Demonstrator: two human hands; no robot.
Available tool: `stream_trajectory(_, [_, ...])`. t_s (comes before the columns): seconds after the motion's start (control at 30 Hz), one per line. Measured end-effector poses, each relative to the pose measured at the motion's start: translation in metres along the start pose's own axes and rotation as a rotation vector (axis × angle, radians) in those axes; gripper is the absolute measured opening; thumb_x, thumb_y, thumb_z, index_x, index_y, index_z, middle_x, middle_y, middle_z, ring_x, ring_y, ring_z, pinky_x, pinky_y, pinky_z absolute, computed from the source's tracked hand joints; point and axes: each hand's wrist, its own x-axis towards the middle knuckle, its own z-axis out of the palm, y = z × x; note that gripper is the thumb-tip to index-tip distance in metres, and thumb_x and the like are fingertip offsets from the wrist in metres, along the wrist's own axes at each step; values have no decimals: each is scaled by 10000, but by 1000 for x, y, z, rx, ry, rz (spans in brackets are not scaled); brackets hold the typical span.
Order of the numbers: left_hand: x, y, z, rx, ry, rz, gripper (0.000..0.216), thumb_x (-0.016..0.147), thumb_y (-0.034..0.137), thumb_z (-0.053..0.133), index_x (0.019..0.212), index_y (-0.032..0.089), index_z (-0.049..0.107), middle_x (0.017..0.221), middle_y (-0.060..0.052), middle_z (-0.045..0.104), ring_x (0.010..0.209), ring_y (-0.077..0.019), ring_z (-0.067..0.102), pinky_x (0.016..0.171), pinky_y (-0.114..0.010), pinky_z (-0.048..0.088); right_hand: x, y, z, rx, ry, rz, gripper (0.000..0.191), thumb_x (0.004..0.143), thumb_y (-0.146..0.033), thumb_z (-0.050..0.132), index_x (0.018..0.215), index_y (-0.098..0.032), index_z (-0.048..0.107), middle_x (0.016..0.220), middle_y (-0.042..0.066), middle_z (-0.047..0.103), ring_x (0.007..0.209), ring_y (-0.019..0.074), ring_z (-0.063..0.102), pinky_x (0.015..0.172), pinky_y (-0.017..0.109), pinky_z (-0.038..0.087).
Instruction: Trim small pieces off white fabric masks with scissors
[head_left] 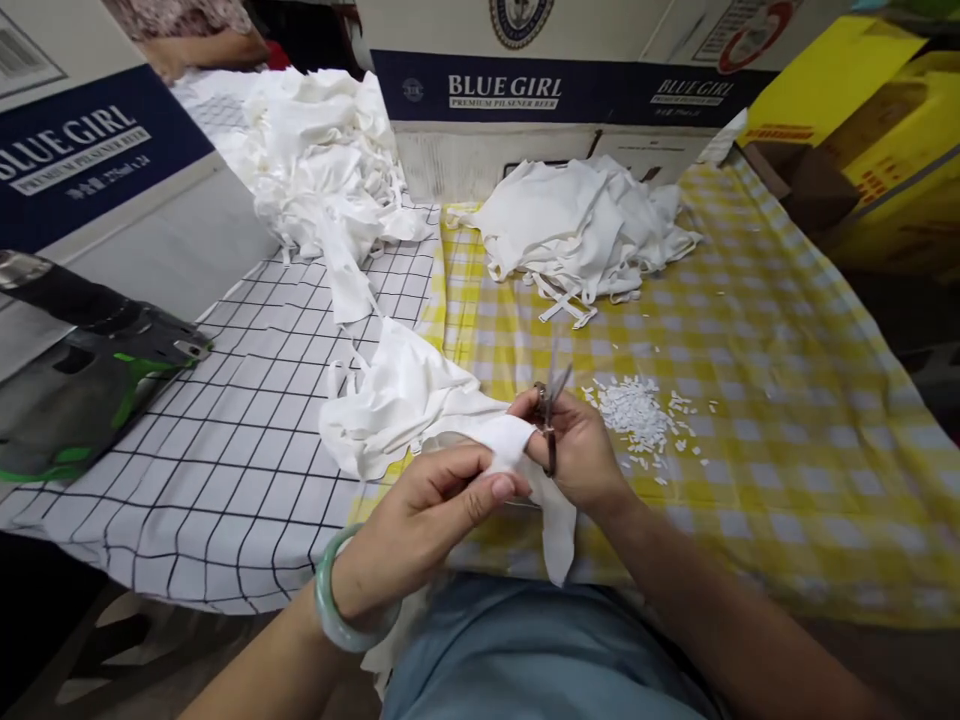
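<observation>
A white cloth garment (405, 395) with thin straps lies in front of me, its near part lifted off the table. My left hand (442, 500), with a green bangle at the wrist, pinches the edge of this garment between thumb and fingers. Small scissors (553, 400) sit in my right hand (577, 450), their blades pointing up and away from me. The fingers of that hand also touch the white fabric. A strip of the cloth hangs down below both hands, over the table's near edge.
Small white snippets (637, 415) lie heaped to the right on the yellow checked tablecloth (765, 400). Behind are a stack of white garments (585, 220) and a larger loose pile (322, 150). Cartons (480, 150) stand at the back and left. A dark green-trimmed power tool (97, 350) lies left.
</observation>
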Motion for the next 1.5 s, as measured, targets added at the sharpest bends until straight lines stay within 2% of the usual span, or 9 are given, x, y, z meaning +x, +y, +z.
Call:
stream_trajectory(0.17, [12, 11, 11, 307, 2, 229, 260, 980, 297, 486, 870, 188, 695, 775, -33, 571, 764, -161, 535, 697, -282, 428, -7, 15, -8, 146, -13, 140, 185, 632, -217, 739, 732, -190, 586, 662, -42, 582, 605, 104, 513, 603, 228, 435])
stream_trajectory(0.27, [20, 13, 16, 548, 153, 389, 217, 959, 221, 511, 828, 187, 680, 932, -72, 570, 965, -206, 526, 864, -331, 424, -12, 20, -12, 220, -9, 197, 302, 607, -280, 827, 741, -193, 571, 674, -49, 568, 617, 100, 508, 626, 229, 441])
stream_trajectory(0.33, [27, 11, 21, 515, 148, 444, 207, 949, 203, 524, 829, 187, 692, 1088, -98, 576, 1133, -247, 487, 986, -373, 385, -14, 24, -12, 248, -28, 223, 361, 604, -347, 850, 750, -200, 554, 677, -56, 540, 613, 97, 488, 619, 232, 436])
stream_trajectory(0.4, [37, 5, 28, 265, 99, 420, 236, 966, 222, 497, 836, 186, 690, 1102, -99, 571, 1104, -241, 516, 940, -358, 426, -17, 27, -14, 276, -57, 227, 390, 631, -414, 837, 742, -204, 528, 699, -53, 521, 633, 101, 489, 644, 244, 444])
stream_trajectory(0.5, [50, -11, 38, -99, 154, 322, 279, 985, 259, 470, 808, 180, 670, 992, -69, 525, 858, -167, 532, 699, -272, 440, -23, 25, -26, 138, -108, 180, 343, 714, -434, 786, 791, -199, 548, 777, -26, 554, 713, 126, 526, 719, 275, 457])
stream_trajectory(0.67, [59, -31, 53, -118, 209, 251, 281, 983, 288, 489, 811, 175, 681, 1019, -36, 457, 718, -101, 432, 610, -238, 368, -36, 2, -67, -525, -63, -6, 333, 767, -474, 727, 820, -183, 575, 827, 35, 586, 798, 189, 529, 741, 322, 426])
stream_trajectory(0.8, [60, -33, 64, -89, 181, 231, 308, 988, 277, 455, 764, 164, 633, 1027, -35, 446, 708, -105, 427, 593, -245, 366, -43, -7, -85, -779, -104, -69, 412, 719, -528, 759, 681, -191, 524, 690, 12, 558, 679, 164, 487, 654, 294, 375])
stream_trajectory(1.13, [64, -36, 68, 67, 147, 185, 333, 970, 290, 417, 700, 175, 574, 1015, -91, 464, 945, -223, 477, 673, -301, 446, -46, -2, -87, -835, -137, 18, 417, 693, -485, 775, 588, -196, 493, 566, -12, 567, 561, 124, 470, 555, 257, 309])
stream_trajectory(1.5, [64, -39, 72, 34, 117, 272, 318, 987, 288, 417, 739, 183, 585, 1006, -82, 466, 990, -218, 466, 778, -302, 454, -46, -2, -86, -803, -109, 31, 418, 693, -467, 775, 570, -186, 491, 530, -32, 533, 519, 97, 454, 527, 235, 309])
